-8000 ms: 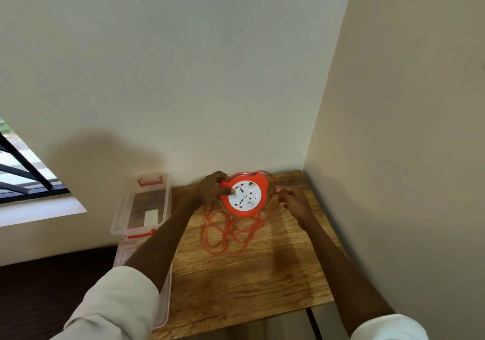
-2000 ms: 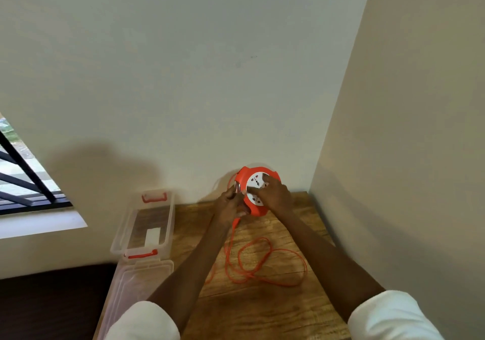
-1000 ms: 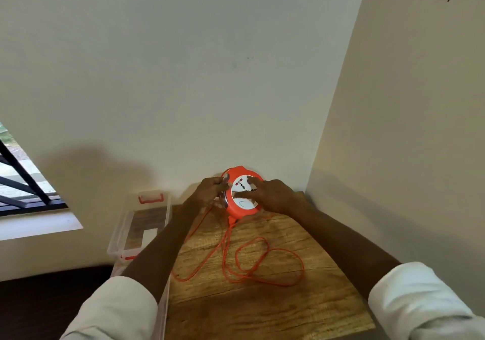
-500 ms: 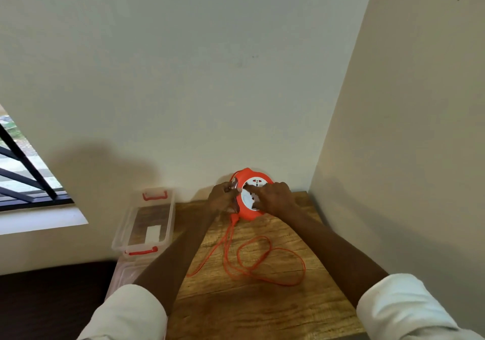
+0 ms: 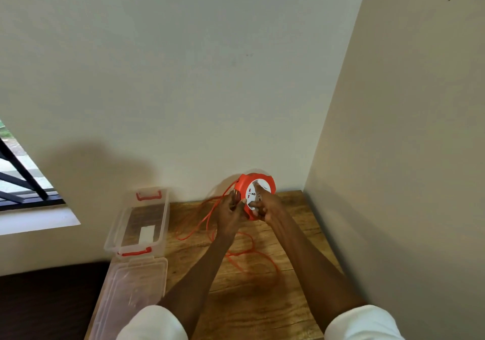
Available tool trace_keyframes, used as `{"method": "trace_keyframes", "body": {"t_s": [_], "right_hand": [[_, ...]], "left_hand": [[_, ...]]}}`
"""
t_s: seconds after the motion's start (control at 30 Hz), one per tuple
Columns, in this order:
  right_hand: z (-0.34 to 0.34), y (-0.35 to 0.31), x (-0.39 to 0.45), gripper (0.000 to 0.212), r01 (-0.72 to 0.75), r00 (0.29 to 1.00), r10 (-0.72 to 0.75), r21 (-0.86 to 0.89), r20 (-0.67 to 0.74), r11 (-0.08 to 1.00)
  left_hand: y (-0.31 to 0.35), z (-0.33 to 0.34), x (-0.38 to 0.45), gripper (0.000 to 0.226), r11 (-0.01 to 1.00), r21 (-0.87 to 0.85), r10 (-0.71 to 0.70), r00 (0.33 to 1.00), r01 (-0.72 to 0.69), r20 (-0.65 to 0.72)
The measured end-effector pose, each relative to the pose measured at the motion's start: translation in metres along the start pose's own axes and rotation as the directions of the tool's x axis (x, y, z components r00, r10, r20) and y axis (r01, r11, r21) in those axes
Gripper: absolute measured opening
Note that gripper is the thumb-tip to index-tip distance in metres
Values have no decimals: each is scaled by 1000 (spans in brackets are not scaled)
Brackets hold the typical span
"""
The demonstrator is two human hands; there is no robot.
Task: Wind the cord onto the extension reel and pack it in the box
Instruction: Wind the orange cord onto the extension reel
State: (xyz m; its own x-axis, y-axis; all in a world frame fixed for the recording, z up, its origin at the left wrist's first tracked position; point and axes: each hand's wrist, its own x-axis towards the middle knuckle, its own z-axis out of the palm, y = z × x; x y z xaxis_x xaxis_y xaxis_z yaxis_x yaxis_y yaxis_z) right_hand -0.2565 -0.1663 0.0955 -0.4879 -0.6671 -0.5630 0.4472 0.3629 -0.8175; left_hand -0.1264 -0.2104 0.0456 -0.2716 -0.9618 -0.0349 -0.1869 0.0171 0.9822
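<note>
An orange extension reel (image 5: pixel 248 182) with a white socket face is held upright above the far end of the wooden table (image 5: pixel 262 300). My left hand (image 5: pixel 231 212) grips its left rim, where the orange cord (image 5: pixel 207 224) enters. My right hand (image 5: pixel 265 204) grips the reel's white face from the front. Loose cord hangs from the reel and lies in blurred loops on the table between my forearms. The clear plastic box (image 5: pixel 115 234) with red clips stands open at the table's left edge.
The box's clear lid (image 5: pixel 131 295) lies in front of the box, partly over the table's left edge. Walls close the table in at the back and right. A barred window (image 5: pixel 18 182) is at far left.
The loose cord on the table has shortened and swung left, blurred with motion. My right hand has shifted lower on the reel face. The reel stays held up near the wall corner.
</note>
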Motion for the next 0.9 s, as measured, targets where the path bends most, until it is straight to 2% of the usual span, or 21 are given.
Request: {"method": "trace_keyframes", "body": {"t_s": [0.07, 0.13, 0.17, 0.2, 0.23, 0.27, 0.3, 0.33, 0.37, 0.43, 0.47, 0.57, 0.6, 0.63, 0.67, 0.7, 0.73, 0.77, 0.83, 0.9], "right_hand": [[-7, -2, -6, 58, 26, 999, -23, -131, 27, 991], [-14, -6, -6, 47, 115, 993, -105, -273, 50, 955], [-18, -7, -6, 42, 192, 981, -182, -353, 61, 916], [-22, -7, -4, 37, 288, 954, -290, -475, 73, 831], [-28, -9, -2, 33, 383, 903, -416, -645, 109, 661], [-34, -11, -3, 30, 435, 833, -525, -796, 178, 421], [-38, -14, -5, 30, 473, 757, -588, -860, 283, 194], [-40, -19, -9, 32, 497, 706, -593, -867, 388, 25], [-40, -29, -20, 38, 519, 706, -553, -854, 442, -21], [-38, -42, -32, 52, 537, 770, -438, -842, 463, 53], [-36, -47, -35, 55, 546, 787, -378, -836, 488, 55], [-36, -52, -42, 72, 559, 788, -264, -826, 556, -68], [-35, -53, -45, 72, 558, 779, -232, -813, 582, -165], [-33, -54, -43, 64, 568, 723, -200, -734, 661, -372], [-30, -55, -44, 54, 545, 660, -123, -585, 741, -601], [-31, -55, -46, 48, 534, 659, -100, -557, 746, -636], [-32, -49, -45, 51, 517, 692, -99, -587, 715, -623], [-31, -40, -45, 60, 484, 684, -136, -586, 716, -649], [-32, -30, -33, 76, 483, 703, -108, -584, 703, -652], [-28, -28, -31, 77, 486, 714, -130, -621, 688, -615]], "left_hand": [[-8, 1, -2, 33, 1000, 16, -8, 1000, 8, 3], [-1, 2, -7, 16, 993, -121, 11, 1000, -12, -9], [5, -1, -8, 17, 983, -183, -6, 1000, 9, 16], [10, -5, -7, 18, 968, -250, -23, 999, 34, 47], [16, -12, -3, 17, 954, -286, -67, 995, 87, 80], [17, -18, 5, 19, 937, -320, -108, 987, 142, 122], [22, -27, 11, 23, 936, -299, -143, 976, 187, 163], [25, -32, 17, 29, 934, -285, -164, 967, 216, 194], [33, -39, 20, 35, 944, -229, -189, 958, 238, 216], [40, -48, 26, 41, 963, -145, -186, 949, 228, 256], [42, -52, 29, 40, 972, -117, -165, 943, 206, 291], [51, -62, 28, 30, 986, -23, -144, 916, 164, 375], [51, -63, 29, 27, 988, -16, -133, 910, 152, 393], [52, -65, 28, 25, 989, 2, -134, 905, 146, 405], [51, -65, 26, 23, 989, 0, -134, 902, 147, 411], [51, -64, 24, 23, 988, 9, -143, 900, 153, 411], [49, -62, 23, 25, 988, 1, -142, 899, 155, 415], [48, -61, 22, 28, 988, 9, -144, 898, 155, 417], [46, -56, 20, 33, 989, 23, -145, 902, 148, 406], [45, -52, 20, 36, 990, 35, -142, 914, 139, 379]]}}
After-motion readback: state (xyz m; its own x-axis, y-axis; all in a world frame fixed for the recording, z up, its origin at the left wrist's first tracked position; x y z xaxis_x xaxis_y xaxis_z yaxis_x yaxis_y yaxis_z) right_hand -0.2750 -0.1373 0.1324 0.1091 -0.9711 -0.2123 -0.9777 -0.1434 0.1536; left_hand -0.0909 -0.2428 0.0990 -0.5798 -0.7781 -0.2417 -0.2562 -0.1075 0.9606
